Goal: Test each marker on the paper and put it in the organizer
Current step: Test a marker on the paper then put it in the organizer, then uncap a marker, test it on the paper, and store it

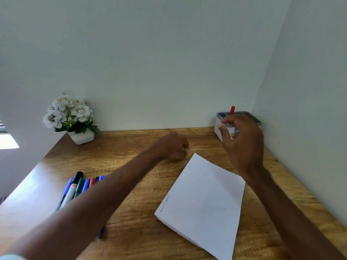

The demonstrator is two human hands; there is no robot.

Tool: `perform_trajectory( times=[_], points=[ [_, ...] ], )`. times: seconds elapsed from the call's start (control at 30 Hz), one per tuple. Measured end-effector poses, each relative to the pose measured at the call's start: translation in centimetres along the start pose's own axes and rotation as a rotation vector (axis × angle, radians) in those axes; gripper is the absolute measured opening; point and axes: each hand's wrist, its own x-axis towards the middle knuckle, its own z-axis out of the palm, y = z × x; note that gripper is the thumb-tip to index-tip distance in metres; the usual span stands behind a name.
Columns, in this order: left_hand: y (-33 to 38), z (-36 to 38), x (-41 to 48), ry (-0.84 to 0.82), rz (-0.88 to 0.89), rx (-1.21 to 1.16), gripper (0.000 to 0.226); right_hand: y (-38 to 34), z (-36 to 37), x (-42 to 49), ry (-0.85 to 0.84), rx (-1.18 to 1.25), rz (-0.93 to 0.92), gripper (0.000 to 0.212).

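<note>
Several markers (80, 185) lie side by side at the near left of the desk (131, 231), slim plastic barrels with blue, black, green and red caps, partly hidden by my left forearm. One red marker (232, 110) stands upright in the organizer (218, 132), a small white box with a grey rim tucked into the far right corner where the two walls meet.

My right hand (244, 141) is raised just in front of that box, its fingers curved and spread, thumb apart from forefinger. Whether a fingertip touches the red marker I cannot tell. My left hand (171, 147) rests on the wood near the middle, fingers curled in under the palm, with nothing showing in them.

The desk is grainy brown wood, glossy at the left where light glares off it. A smooth white paper (202, 203) lies turned at an angle, its far corner just beside my left hand and its near edge running out of view at the bottom. Small dark scribbles (164, 203) sit along its left edge.

White cloth-like flowers (65, 113) in a squat white pot (81, 136) stand at the far left corner. Bare wood lies open between the pot and the organizer, and between the markers and the paper. The right wall closes in tight on the organizer.
</note>
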Motion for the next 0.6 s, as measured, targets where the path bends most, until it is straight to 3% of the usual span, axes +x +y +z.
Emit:
perform_trajectory(
  times=[0.17,0.33,0.6],
  points=[
    [-1.6,-0.7,-2.3,0.012,0.041,-0.068,0.019,-3.6,0.6,-3.1,-0.169,0.060,-0.078,0.007],
    [-4.4,-1.2,-7.3,0.141,0.119,-0.198,0.017,-7.7,1.4,-6.8,-0.434,0.182,-0.157,0.005],
    [-9.3,-1.1,-14.3,0.420,0.013,-0.386,0.013,-14.1,3.4,-10.4,-0.717,0.310,-0.302,0.007]
  ],
)
